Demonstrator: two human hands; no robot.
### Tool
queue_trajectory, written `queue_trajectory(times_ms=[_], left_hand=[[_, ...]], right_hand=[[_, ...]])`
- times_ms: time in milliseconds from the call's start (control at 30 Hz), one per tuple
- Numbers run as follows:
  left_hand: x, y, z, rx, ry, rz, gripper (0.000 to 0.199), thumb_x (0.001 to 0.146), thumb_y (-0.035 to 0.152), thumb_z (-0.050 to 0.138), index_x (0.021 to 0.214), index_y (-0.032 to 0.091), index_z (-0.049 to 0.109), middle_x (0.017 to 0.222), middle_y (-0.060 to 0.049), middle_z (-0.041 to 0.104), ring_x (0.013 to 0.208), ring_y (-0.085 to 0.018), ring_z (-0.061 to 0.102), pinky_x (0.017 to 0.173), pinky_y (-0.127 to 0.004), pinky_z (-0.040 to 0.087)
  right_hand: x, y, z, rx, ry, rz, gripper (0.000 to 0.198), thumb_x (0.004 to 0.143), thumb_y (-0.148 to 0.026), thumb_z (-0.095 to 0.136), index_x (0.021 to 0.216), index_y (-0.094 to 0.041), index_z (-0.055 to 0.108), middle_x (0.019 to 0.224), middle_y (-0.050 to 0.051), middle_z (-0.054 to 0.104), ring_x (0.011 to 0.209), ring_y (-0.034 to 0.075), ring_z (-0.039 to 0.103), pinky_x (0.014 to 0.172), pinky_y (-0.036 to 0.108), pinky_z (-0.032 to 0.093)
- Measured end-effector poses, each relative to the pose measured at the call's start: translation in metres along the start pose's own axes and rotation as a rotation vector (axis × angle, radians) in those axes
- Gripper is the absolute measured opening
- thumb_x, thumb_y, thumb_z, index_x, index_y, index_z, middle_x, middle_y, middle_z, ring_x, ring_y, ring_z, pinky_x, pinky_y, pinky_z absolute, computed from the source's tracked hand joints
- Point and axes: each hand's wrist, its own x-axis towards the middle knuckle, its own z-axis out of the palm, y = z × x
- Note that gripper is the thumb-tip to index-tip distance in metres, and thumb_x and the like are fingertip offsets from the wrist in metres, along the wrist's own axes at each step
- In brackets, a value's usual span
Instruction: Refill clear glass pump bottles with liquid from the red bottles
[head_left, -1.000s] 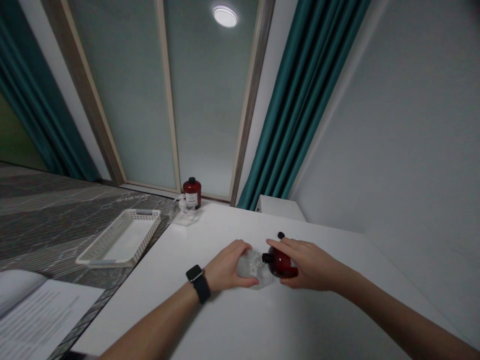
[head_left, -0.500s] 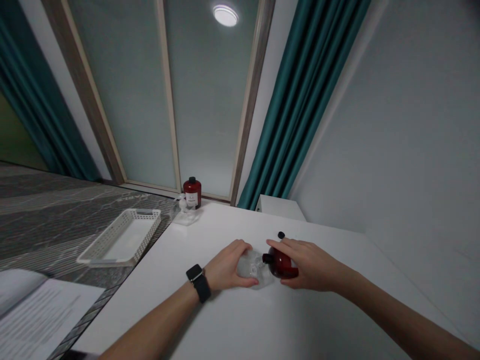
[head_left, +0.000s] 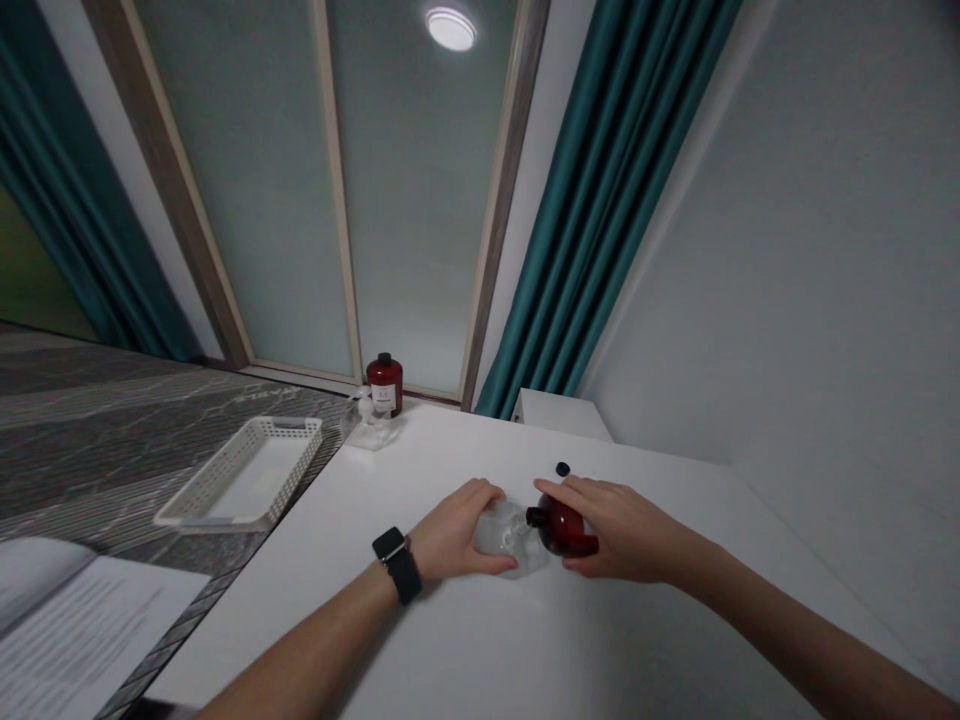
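My left hand [head_left: 466,532], with a dark watch on its wrist, is closed around a clear transparent container [head_left: 501,535] on the white table. My right hand [head_left: 611,525] grips a dark red bottle [head_left: 564,526] tilted onto its side. The bottle's uncapped black neck points left, over the clear container's edge. Whether liquid is flowing cannot be made out. A small black cap [head_left: 562,468] lies on the table just beyond the bottle.
At the table's far left corner stand a second red bottle [head_left: 385,384] with a white label and a clear item with a white pump [head_left: 366,408]. To the left are a white perforated basket [head_left: 171,522] and an open book [head_left: 112,625]. A white cabinet [head_left: 562,414] stands behind the table.
Almost nothing differs. The red bottle and my right hand have shifted very slightly to the right; my left hand stays in place on the clear container.
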Motion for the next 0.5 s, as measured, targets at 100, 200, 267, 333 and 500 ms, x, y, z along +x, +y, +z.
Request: queue_trajectory(times_ms=[100, 200, 267, 333, 500], left_hand=[[-0.0004, -0.0010, 0.0004, 0.008, 0.001, 0.003, 0.055, 0.066, 0.038, 0.083, 0.108, 0.018, 0.054, 0.102, -0.007, 0.060, 0.092, -0.025, 0.058, 0.082, -0.037, 0.048], [-0.0003, -0.0011, 0.0005, 0.014, -0.008, 0.002, 0.056, 0.066, 0.037, 0.084, 0.109, 0.017, 0.054, 0.102, -0.007, 0.060, 0.092, -0.025, 0.058, 0.082, -0.037, 0.049], [-0.0001, -0.0008, 0.0006, 0.014, -0.008, 0.000, 0.056, 0.065, 0.036, 0.084, 0.109, 0.017, 0.054, 0.102, -0.007, 0.060, 0.092, -0.025, 0.058, 0.082, -0.037, 0.049], [0.0001, -0.0005, 0.0008, 0.015, -0.005, -0.004, 0.055, 0.065, 0.036, 0.084, 0.108, 0.017, 0.054, 0.102, -0.007, 0.060, 0.092, -0.025, 0.058, 0.082, -0.037, 0.049], [0.0003, -0.0008, 0.0013, 0.015, 0.001, -0.004, 0.055, 0.065, 0.038, 0.083, 0.107, 0.018, 0.055, 0.100, -0.006, 0.060, 0.091, -0.025, 0.058, 0.080, -0.036, 0.049]], right_hand=[[0.0005, -0.0001, -0.0002, -0.006, -0.011, 0.000, 0.079, 0.071, -0.032, 0.070, 0.144, -0.026, 0.040, 0.120, 0.012, 0.064, 0.107, 0.032, 0.062, 0.088, 0.045, 0.048], [0.0012, -0.0010, -0.0011, -0.014, -0.013, 0.000, 0.080, 0.070, -0.031, 0.071, 0.144, -0.024, 0.040, 0.121, 0.012, 0.064, 0.107, 0.033, 0.062, 0.088, 0.046, 0.048], [0.0014, -0.0016, -0.0017, -0.015, -0.012, 0.003, 0.079, 0.071, -0.031, 0.070, 0.144, -0.024, 0.041, 0.120, 0.012, 0.064, 0.107, 0.033, 0.062, 0.088, 0.046, 0.048], [0.0013, -0.0018, -0.0020, -0.017, -0.014, 0.007, 0.079, 0.071, -0.031, 0.070, 0.144, -0.023, 0.041, 0.120, 0.012, 0.064, 0.107, 0.032, 0.062, 0.088, 0.046, 0.049], [0.0000, -0.0004, -0.0009, -0.021, -0.007, 0.000, 0.080, 0.071, -0.031, 0.071, 0.144, -0.023, 0.041, 0.120, 0.012, 0.065, 0.106, 0.032, 0.063, 0.087, 0.046, 0.049]])
